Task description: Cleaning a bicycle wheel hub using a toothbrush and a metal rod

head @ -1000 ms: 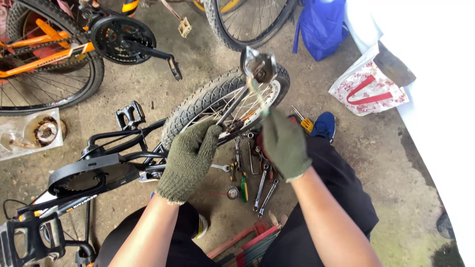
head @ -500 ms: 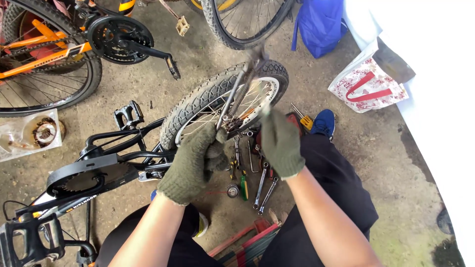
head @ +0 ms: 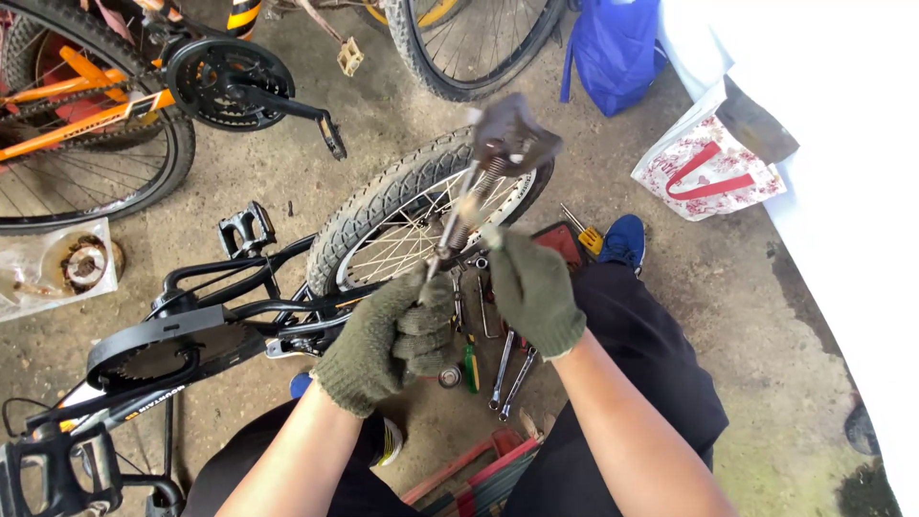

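A white carrier bag [head: 704,163] with a red pattern and red handles stands on the concrete floor at upper right, against a white sheet. Just left of it, a blue fabric bag [head: 613,53] sits by the rear bicycle wheel. At the left edge lies a clear plastic packet [head: 57,268] holding what looks like a round metal part, though glare blurs it. White lettering marks the black bicycle frame [head: 158,402] at lower left.
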